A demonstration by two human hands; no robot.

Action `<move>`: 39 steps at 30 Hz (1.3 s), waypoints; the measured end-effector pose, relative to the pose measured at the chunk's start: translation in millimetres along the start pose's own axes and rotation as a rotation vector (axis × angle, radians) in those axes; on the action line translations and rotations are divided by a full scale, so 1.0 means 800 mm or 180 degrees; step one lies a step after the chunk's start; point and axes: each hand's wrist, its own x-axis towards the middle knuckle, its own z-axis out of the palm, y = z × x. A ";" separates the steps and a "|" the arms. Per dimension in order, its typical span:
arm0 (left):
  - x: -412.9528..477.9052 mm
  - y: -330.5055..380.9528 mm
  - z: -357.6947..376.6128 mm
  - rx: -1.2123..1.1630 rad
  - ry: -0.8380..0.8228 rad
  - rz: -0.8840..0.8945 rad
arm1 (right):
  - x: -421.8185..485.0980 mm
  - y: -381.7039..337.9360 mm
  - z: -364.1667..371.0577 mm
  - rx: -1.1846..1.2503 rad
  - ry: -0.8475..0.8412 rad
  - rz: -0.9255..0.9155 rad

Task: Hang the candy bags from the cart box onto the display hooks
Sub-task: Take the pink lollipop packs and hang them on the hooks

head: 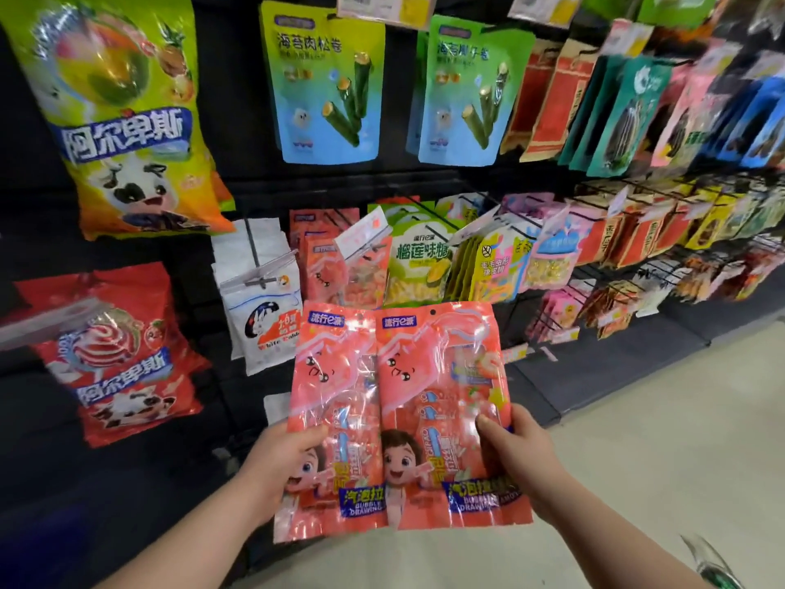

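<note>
Open room is found in the lower right of the frame, where a pale floor [662,423] is seen beside the black rack [238,176]. The edge of the rack's dark base [594,367] runs slantwise from the lower centre to the right edge. In the centre, hooks [255,248] jut out toward the camera, and a clear tag [365,238] is carried at the tip of one. White bags [263,303], hung pink bags [335,265] and green bags [418,265] are crowded side by side on these hooks. Their lower ends are overlapped in the picture by the top edges of the two held bags.

In the lower centre, two pink bags are held upright and side by side in front of the rack, with their inner edges overlapping. The left bag [335,393] is pinched at its lower left edge by the left hand [276,459], thumb on the front and fingers hidden behind. The right bag [441,393] is pinched at its lower right edge by the right hand [520,450] in the same way.

Each bag is glossy, with a blue label at the top, a cartoon face on a clear window, a child's face lower down and a blue band near the bottom. A small dark hole is seen near the top edge of the right bag.
</note>
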 end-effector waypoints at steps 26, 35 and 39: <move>0.030 -0.013 0.026 -0.0839 0.1849 -0.0158 | 0.197 -0.066 0.041 0.0117 -0.1554 -0.0296; 0.024 -0.013 0.015 -0.0812 0.1840 -0.0177 | 0.206 -0.064 0.053 0.0113 -0.1545 -0.0223; 0.019 -0.011 0.008 -0.0902 0.1809 -0.0201 | 0.209 -0.064 0.061 0.0164 -0.1518 -0.0168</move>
